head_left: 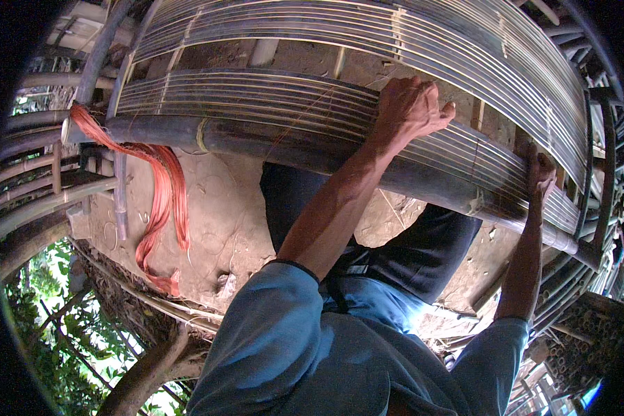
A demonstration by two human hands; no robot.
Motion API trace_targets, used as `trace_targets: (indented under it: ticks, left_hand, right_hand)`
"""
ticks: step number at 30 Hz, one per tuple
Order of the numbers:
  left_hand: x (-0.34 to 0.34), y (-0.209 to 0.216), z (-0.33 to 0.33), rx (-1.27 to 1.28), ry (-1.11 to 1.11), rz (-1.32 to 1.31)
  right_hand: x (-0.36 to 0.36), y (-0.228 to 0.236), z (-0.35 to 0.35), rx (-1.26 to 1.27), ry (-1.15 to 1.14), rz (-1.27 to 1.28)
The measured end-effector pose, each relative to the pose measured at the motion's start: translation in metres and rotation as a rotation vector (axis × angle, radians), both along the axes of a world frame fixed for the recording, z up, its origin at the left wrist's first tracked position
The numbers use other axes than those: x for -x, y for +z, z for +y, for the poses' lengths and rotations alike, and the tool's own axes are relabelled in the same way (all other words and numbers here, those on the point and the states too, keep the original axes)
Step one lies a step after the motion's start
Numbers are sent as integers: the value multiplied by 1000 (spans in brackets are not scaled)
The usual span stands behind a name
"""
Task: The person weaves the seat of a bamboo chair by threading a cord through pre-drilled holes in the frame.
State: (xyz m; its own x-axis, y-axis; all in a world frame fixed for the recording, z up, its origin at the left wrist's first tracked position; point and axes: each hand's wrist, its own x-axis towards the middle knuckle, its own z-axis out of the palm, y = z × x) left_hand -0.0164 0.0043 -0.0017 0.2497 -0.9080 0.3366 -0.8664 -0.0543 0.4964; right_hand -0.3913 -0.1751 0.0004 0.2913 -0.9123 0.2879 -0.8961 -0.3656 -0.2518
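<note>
A slatted bamboo panel (256, 93) of long thin strips runs across in front of me, along a thick dark bamboo pole (249, 139). My left hand (410, 107) is closed in a fist over the panel's far edge, right of the middle, with the thumb sticking out to the right. Farther right, my right hand (541, 172) is closed too, its fingers curled at the same strips. What lies inside either fist is hidden. Thin reddish threads cross the strips left of my left hand. A bundle of red strands (165, 180) hangs over the pole's left end.
Beyond a gap is a wider slatted panel (326, 31) with light cross-ties. Bamboo rails (55, 184) stand at the left, above green leaves (48, 326). Many cut bamboo poles (582, 340) are stacked at the right. Bare earth (215, 201) lies below.
</note>
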Motion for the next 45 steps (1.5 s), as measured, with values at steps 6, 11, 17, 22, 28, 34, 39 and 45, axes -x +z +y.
trace_targets:
  ticks: [6,11,17,22,28,34,39,45]
  left_hand:
    - [1,0,-2,70,-31,14]
    - [-4,-4,5,16,-3,-23]
    - [7,-2,-7,83,26,-52]
    - [6,-25,6,342,188,-116]
    - [31,-58,-27,446,250,-51]
    - [26,-22,-7,245,150,99]
    - [29,-20,-6,229,143,135]
    - [37,-13,-8,210,172,256]
  right_hand:
    - [15,-1,-5,-23,-20,12]
    - [-24,14,18,-114,-102,-66]
    - [38,-18,-19,0,-26,-49]
    - [12,-28,-20,-14,106,11]
    - [28,-24,-21,42,201,-87]
    - [27,-17,-24,13,234,-85]
    - [23,-15,-25,-3,292,-120]
    - [15,45,-28,94,609,-41]
